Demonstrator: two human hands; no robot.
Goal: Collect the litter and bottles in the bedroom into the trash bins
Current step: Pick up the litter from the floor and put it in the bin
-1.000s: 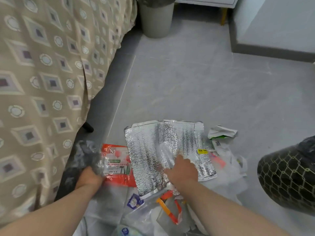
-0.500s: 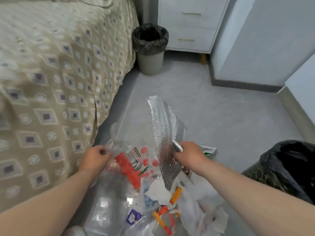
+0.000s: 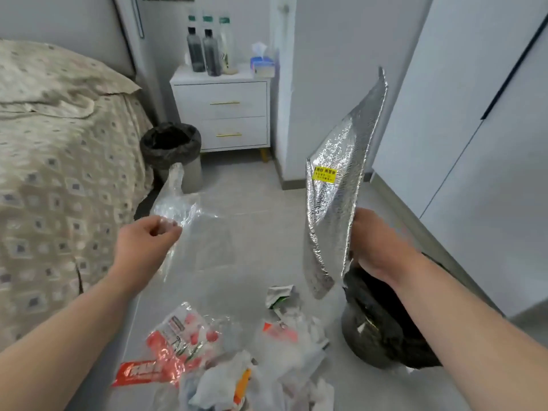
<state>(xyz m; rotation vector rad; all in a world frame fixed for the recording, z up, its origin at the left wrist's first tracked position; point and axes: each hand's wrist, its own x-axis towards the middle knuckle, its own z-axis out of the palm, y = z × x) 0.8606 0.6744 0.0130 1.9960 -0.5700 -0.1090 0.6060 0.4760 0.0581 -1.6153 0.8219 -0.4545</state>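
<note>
- The left hand (image 3: 148,241) has its fingers curled, with thumb and fingertips pinching a bunched corner of a clear plastic bag (image 3: 189,215). The bag hangs in the air over the floor.
- The right hand (image 3: 375,244) has its fingers wrapped round the lower edge of a silver foil bag (image 3: 335,203). It stands upright just above the black-lined bin (image 3: 382,327).
- Both bags look very light. The foil one seems stiff enough to hold its shape, so it probably needs folding or crushing to go in, and an edge grip suits it. The clear film looks limp and slippery, so a gathered handful should hold better than a flat pinch.
- More wrappers (image 3: 184,345) lie in a heap on the floor between the arms.
- A second bin (image 3: 172,146) stands beside the bed, and bottles (image 3: 204,48) stand on the nightstand (image 3: 222,108).
</note>
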